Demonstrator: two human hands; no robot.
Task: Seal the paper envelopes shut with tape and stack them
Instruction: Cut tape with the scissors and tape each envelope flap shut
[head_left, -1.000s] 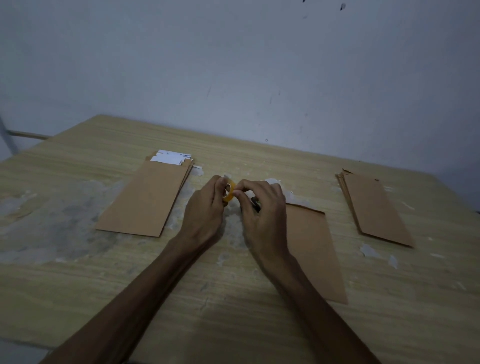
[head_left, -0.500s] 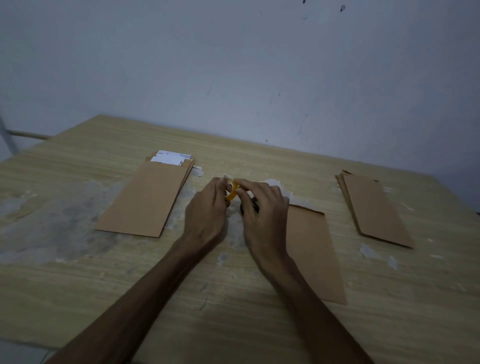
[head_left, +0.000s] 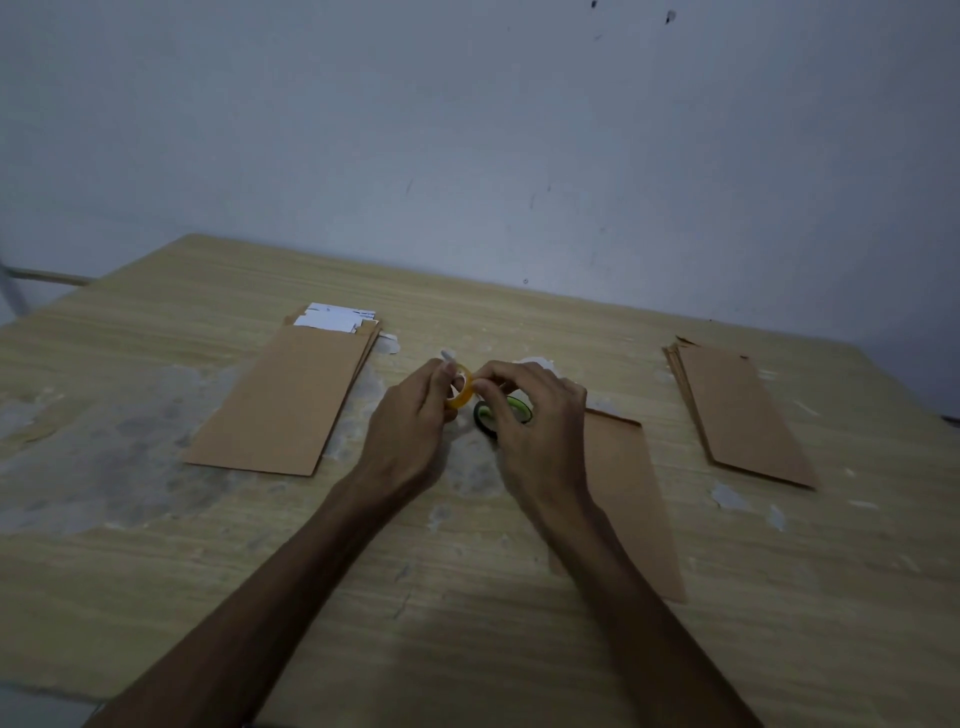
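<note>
Tape roll (head_left: 461, 391) at frame centre between both hands, left hand (head_left: 410, 431) pinching it, right hand (head_left: 535, 421) fingertips closed on its edge

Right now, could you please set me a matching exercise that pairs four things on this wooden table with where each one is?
Things:
1. small yellow tape roll
2. stack of brown envelopes with white paper sticking out
3. single brown envelope
4. stack of plain brown envelopes

Places:
A. far right of the table
B. partly under the right forearm
C. between the left hand and right hand
D. left of the hands

Pairs: 1-C, 2-D, 3-B, 4-A
</note>
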